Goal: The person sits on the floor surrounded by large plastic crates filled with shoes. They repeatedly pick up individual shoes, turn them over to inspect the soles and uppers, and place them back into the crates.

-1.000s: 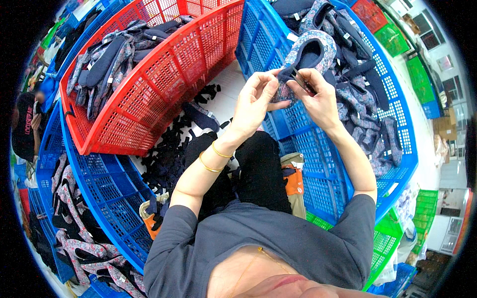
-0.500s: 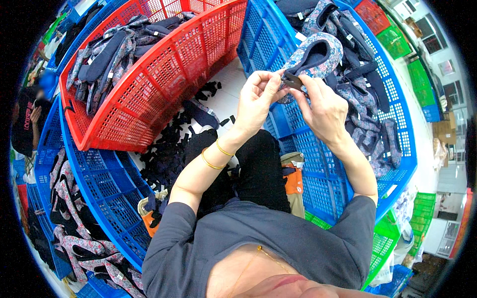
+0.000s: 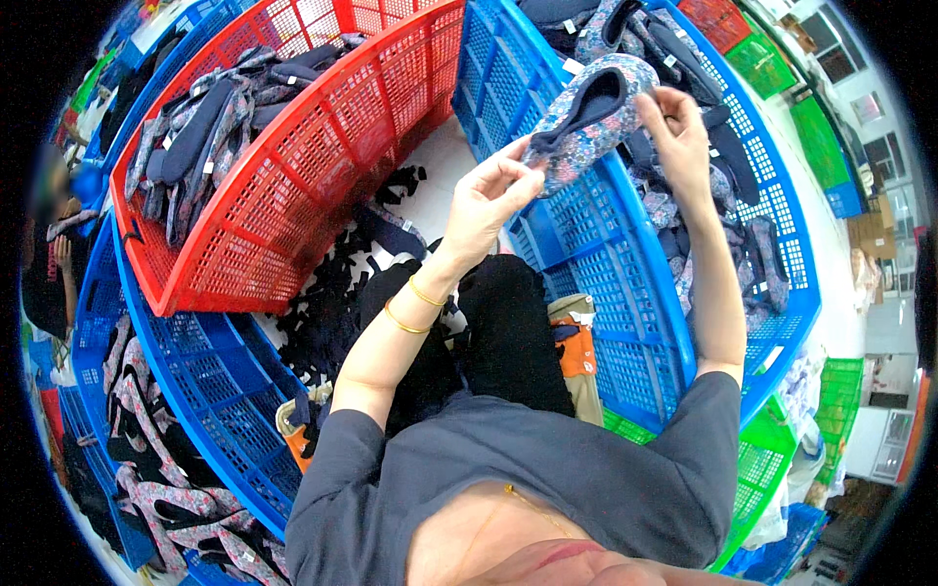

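A floral fabric slipper (image 3: pixel 596 127) with a dark navy lining is stretched between my hands, above the near wall of the right blue basket (image 3: pixel 596 283). My left hand (image 3: pixel 489 200) pinches its lower left end between thumb and fingers. At the rounded far right end, my right hand (image 3: pixel 676 137) is closed on the slipper's edge, fingers curled. The opening faces up. Beneath and behind it, more floral and navy slippers (image 3: pixel 684 210) fill that basket.
A red basket (image 3: pixel 293 176) holding similar slippers leans at the left. Beyond it stands a blue basket (image 3: pixel 210 391) beside pinkish floral slippers (image 3: pixel 191 508). Black scraps (image 3: pixel 318 322) and one slipper (image 3: pixel 396 232) lie on the floor. Another person (image 3: pixel 49 278) is at the far left.
My right hand has moved from the slipper's near end to its rounded far end. The small dark piece between my fingers no longer shows. My left hand has shifted slightly down and left.
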`<control>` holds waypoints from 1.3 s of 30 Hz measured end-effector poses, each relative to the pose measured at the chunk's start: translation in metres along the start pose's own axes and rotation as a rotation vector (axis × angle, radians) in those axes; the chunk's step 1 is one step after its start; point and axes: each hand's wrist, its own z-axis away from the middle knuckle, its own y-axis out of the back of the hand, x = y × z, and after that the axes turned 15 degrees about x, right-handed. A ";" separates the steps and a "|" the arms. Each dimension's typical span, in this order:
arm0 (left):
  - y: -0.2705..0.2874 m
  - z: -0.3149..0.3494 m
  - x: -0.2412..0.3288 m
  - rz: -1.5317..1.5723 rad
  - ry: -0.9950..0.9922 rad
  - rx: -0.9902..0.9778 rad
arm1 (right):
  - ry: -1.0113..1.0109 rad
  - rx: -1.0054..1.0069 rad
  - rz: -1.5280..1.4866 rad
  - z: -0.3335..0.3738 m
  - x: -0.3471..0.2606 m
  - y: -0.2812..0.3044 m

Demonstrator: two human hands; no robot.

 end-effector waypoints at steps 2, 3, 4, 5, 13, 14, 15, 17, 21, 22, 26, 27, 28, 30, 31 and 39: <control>0.001 0.000 0.001 -0.099 -0.016 -0.040 | -0.178 0.090 0.038 -0.026 0.024 0.013; 0.001 -0.002 -0.001 -0.090 -0.010 -0.027 | -0.362 -0.177 -0.016 -0.044 0.038 0.024; 0.003 -0.004 -0.006 -0.080 -0.002 -0.013 | -0.506 -0.175 -0.103 -0.044 0.043 0.023; 0.004 -0.005 -0.010 -0.073 0.007 0.002 | -0.652 -0.173 -0.193 -0.041 0.046 0.019; 0.035 -0.020 -0.022 0.050 0.321 0.151 | -0.388 -0.375 -0.410 0.007 -0.030 -0.020; 0.033 -0.022 -0.022 0.117 0.412 0.131 | -0.266 -0.433 -0.371 0.008 -0.030 -0.022; 0.034 -0.018 -0.024 0.154 0.455 0.123 | -0.267 -0.428 -0.408 0.014 -0.034 -0.023; 0.032 -0.012 -0.024 0.164 0.588 0.122 | -0.409 -0.542 -0.340 0.021 -0.040 -0.023; 0.031 -0.005 -0.024 0.099 0.709 -0.049 | -0.259 -0.477 -0.394 0.043 -0.043 -0.031; 0.034 -0.005 -0.026 0.073 0.687 -0.073 | -0.234 -0.424 -0.396 0.046 -0.041 -0.034; 0.035 -0.003 -0.030 -0.042 0.612 -0.116 | -0.312 -0.361 -0.393 0.049 -0.031 -0.033; 0.035 -0.002 -0.029 -0.073 0.598 -0.115 | -0.310 -0.345 -0.415 0.049 -0.030 -0.034; 0.031 -0.003 -0.026 -0.068 0.573 -0.082 | -0.308 -0.323 -0.433 0.049 -0.029 -0.033; 0.024 -0.006 -0.018 -0.058 0.524 -0.018 | -0.316 -0.276 -0.440 0.050 -0.028 -0.033; 0.022 -0.005 -0.012 0.054 0.521 -0.056 | -0.371 -0.299 -0.446 0.053 -0.029 -0.034; 0.011 0.001 0.008 0.283 0.342 -0.162 | -0.260 -0.478 -0.372 0.058 -0.022 -0.037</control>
